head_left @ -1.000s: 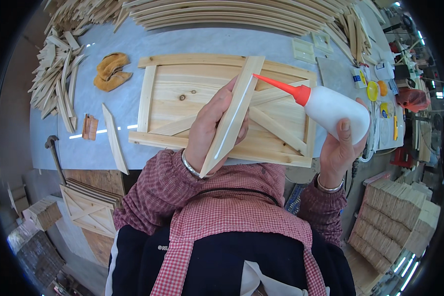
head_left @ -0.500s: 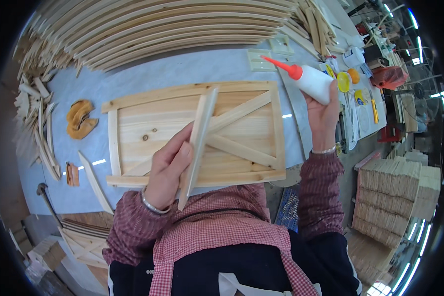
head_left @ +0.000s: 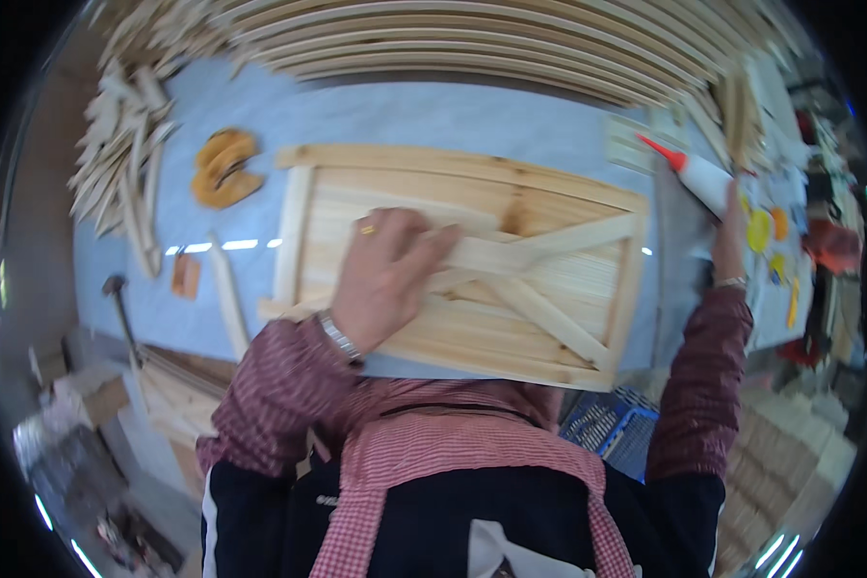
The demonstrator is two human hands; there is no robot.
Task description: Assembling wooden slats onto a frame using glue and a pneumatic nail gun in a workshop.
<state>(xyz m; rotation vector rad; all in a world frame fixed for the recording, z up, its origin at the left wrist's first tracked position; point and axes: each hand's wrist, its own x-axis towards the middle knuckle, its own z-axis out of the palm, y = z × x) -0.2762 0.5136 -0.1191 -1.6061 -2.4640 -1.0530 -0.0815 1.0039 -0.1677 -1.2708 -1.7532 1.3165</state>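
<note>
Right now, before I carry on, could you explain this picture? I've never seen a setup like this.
There is no machine here: you see a person's two bare hands. The view comes from a wide fisheye camera worn on the head, looking down, so straight edges bend toward the rim.

On the pale table lies a framed wooden panel with diagonal braces. A heap of wood pieces and a curled orange-brown thing lie to the left.

The right hand holds a white bottle with a red nozzle. The left hand is over the panel, at a pale wooden strip; blur hides how it grips.
</note>
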